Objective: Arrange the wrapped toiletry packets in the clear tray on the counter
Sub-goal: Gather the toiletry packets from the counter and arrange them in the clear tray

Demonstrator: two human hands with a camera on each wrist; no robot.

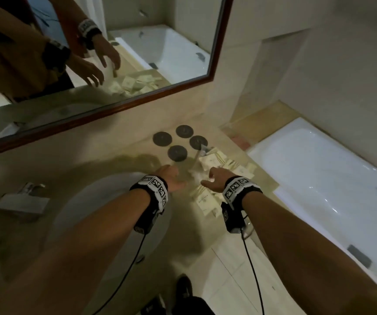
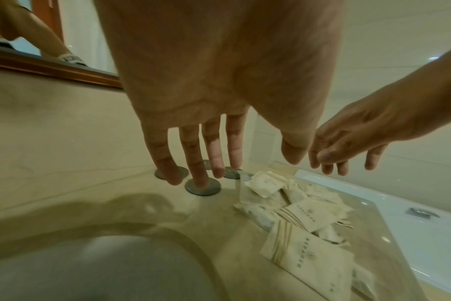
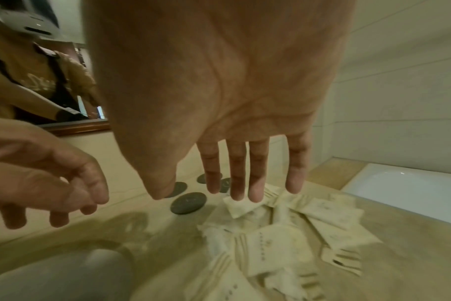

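Observation:
Several cream wrapped toiletry packets [image 1: 212, 160] [image 2: 307, 211] [image 3: 270, 240] lie in a loose, overlapping heap on the right end of the counter. The clear tray [image 1: 203, 151] [image 2: 240, 191] shows only as a faint transparent wall at the heap's far left corner; the packets seem to lie inside it. My left hand [image 1: 170, 176] [image 2: 247, 167] hovers just left of the heap with straight, spread fingers, holding nothing. Over the near part of the heap my right hand [image 1: 214, 178] [image 3: 209, 194] hangs, fingers straight and empty, close above the packets.
Several dark round coasters [image 1: 178, 142] sit on the counter behind the hands. A sink basin [image 1: 105, 212] with a metal tap [image 1: 24, 198] is at the left. A framed mirror [image 1: 219, 42] covers the wall. A white bathtub [image 1: 319, 173] lies beyond the counter's right edge.

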